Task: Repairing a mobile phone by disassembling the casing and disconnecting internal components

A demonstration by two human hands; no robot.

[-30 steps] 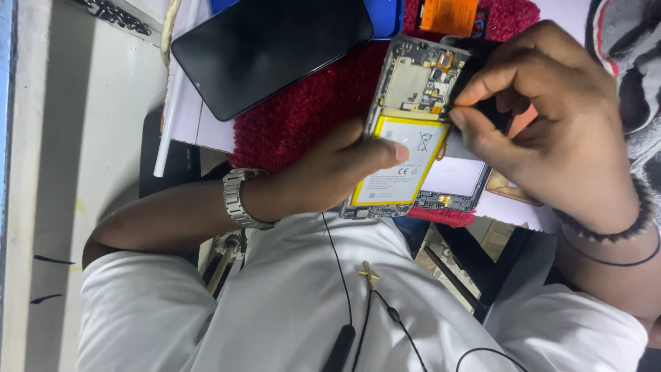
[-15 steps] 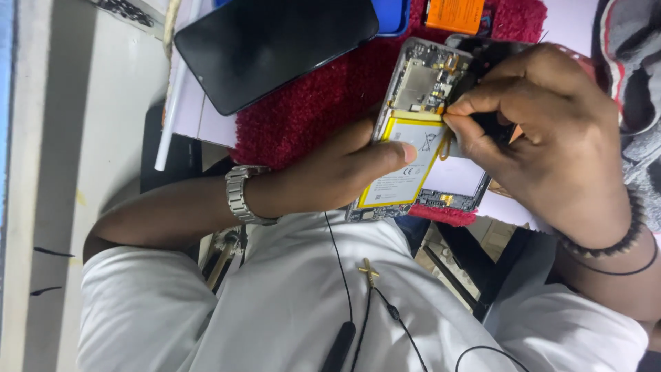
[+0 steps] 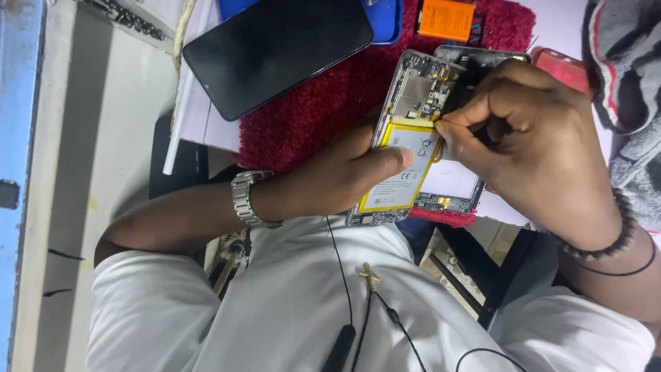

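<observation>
Nearest the camera is the person's own white shirt point(image 3: 289, 303), with a thin black cord point(image 3: 344, 275) and a small cross pendant point(image 3: 369, 275) lying on it. Just beyond, the left hand point(image 3: 330, 182), a metal watch point(image 3: 246, 198) on its wrist, cradles an opened phone point(image 3: 413, 138) from beneath, the thumb laid flat across the yellow-edged battery point(image 3: 403, 172). That grip looks meant to hold the phone steady and tilted toward the eyes while the other hand works.

The right hand point(image 3: 544, 151), with a dark bead bracelet point(image 3: 613, 234) at the wrist, comes in from the other side. Its thumb and forefinger are pinched together on something very thin at the battery's upper edge, close to the circuit board point(image 3: 423, 89); what it is cannot be made out, perhaps a fine tool or a cable end. The other fingers point(image 3: 523, 89) curl over the phone's far side, which seems to brace the hand for fine work.

The phone hangs above the near edge of a red fuzzy mat point(image 3: 323, 103) on the counter point(image 3: 103, 103), a soft bed likely chosen so that parts neither slip nor scratch. Farther back, a black phone point(image 3: 275, 48) lies face up partly on the mat, with a blue tray point(image 3: 385, 21) behind it and an orange pack point(image 3: 446, 19) toward the counter's far edge, all kept out of the way yet within reach.
</observation>
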